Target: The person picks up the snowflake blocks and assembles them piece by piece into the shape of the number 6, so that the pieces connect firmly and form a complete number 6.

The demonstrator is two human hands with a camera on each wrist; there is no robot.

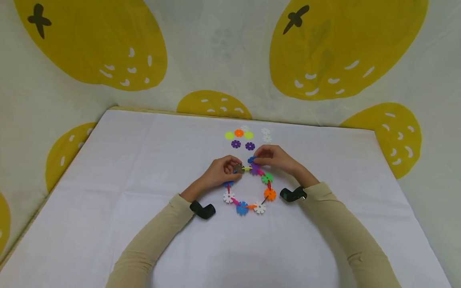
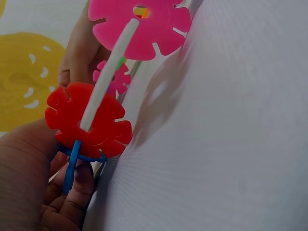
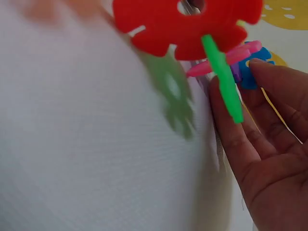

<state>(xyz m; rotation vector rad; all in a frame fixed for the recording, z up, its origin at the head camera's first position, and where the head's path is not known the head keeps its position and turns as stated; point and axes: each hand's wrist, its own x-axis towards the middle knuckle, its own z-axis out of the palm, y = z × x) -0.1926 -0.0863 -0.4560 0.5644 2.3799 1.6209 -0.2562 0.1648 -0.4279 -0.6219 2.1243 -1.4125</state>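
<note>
A ring of notched plastic snowflake discs, joined slot to slot, lies on the table. My left hand (image 1: pixel 224 171) grips its upper left part at a grey-brown snowflake disc (image 1: pixel 239 169). Thumb and finger of my right hand (image 1: pixel 276 158) pinch a blue snowflake disc (image 1: pixel 251 160), which is right against the purple disc (image 1: pixel 254 170) at the ring's top. A yellow disc (image 1: pixel 247 169) links the grey-brown and purple ones. In the left wrist view, a red disc (image 2: pixel 103 113) joins a white one. The right wrist view has a green disc (image 3: pixel 224 82) slotted into a red one.
Beyond the ring lie several loose discs: two purple (image 1: pixel 235 144), two yellow, an orange one (image 1: pixel 239 133) and some white ones (image 1: pixel 266 138). A white cloth (image 1: pixel 144 160) covers the table. Behind it hangs a curtain with yellow fruit prints (image 1: pixel 216 102).
</note>
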